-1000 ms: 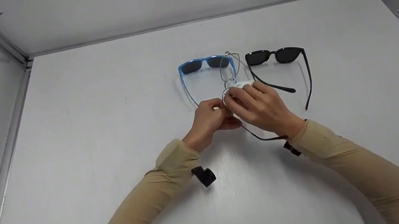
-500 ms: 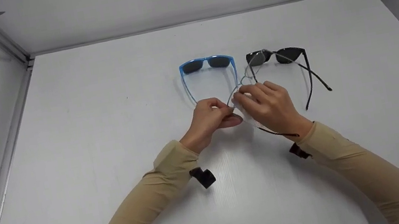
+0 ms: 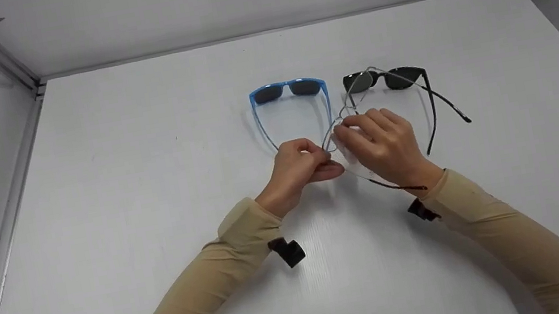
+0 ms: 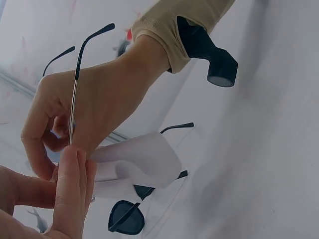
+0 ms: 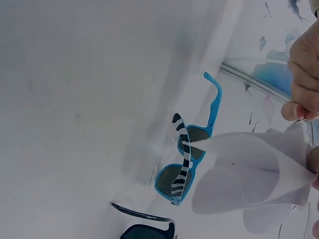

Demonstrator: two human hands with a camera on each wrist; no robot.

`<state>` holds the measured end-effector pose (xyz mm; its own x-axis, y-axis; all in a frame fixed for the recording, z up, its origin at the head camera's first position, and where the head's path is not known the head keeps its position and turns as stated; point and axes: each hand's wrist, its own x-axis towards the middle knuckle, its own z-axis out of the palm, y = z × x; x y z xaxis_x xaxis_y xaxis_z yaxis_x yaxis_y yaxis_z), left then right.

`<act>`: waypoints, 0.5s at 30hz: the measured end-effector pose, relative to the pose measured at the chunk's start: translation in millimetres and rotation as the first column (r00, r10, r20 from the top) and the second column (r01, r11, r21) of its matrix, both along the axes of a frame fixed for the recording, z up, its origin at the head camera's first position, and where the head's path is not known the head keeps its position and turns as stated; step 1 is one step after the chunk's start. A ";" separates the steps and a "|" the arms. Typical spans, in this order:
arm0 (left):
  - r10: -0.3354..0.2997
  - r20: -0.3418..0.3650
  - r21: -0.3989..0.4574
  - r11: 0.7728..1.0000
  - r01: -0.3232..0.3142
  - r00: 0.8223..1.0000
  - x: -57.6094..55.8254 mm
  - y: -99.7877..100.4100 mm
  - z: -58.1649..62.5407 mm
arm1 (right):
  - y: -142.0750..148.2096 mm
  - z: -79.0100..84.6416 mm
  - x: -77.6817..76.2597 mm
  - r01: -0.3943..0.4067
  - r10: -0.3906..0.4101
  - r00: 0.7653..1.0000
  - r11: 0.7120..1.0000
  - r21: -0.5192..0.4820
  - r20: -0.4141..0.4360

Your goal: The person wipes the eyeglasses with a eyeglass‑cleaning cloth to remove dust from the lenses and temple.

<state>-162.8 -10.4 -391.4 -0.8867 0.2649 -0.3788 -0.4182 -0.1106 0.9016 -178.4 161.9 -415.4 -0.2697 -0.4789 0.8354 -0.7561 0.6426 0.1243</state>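
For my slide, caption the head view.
Left hand holds wire-framed glasses beside right hand, with blue sunglasses and black sunglasses lying beyond.

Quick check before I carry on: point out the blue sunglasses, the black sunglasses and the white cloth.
Blue sunglasses (image 3: 305, 87): head view, on the lens at picture right.
Black sunglasses (image 3: 397, 83): head view, on the lens at picture right.
White cloth (image 5: 229, 184): right wrist view, on its broad hanging part.

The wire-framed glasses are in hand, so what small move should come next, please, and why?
Perhaps rub the white cloth across the lens nearest the left hand: that hand pinches the wire-framed glasses, and the right hand holds the cloth close by.
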 end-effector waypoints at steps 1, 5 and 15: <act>-0.001 0.000 -0.002 1.000 0.001 1.000 0.1 0.8 0.6 | -0.8 -0.4 -0.5 0.018 -0.018 1.000 0.999 -0.030 -0.019; 0.011 -0.005 0.016 1.000 -0.010 1.000 -0.6 2.9 2.6 | -5.2 -2.2 -0.5 0.015 -0.017 1.000 0.996 -0.093 -0.023; 0.000 0.009 0.021 1.000 0.000 1.000 -1.9 -1.4 1.6 | -2.9 -2.6 7.6 0.063 -0.062 0.998 0.998 -0.031 0.033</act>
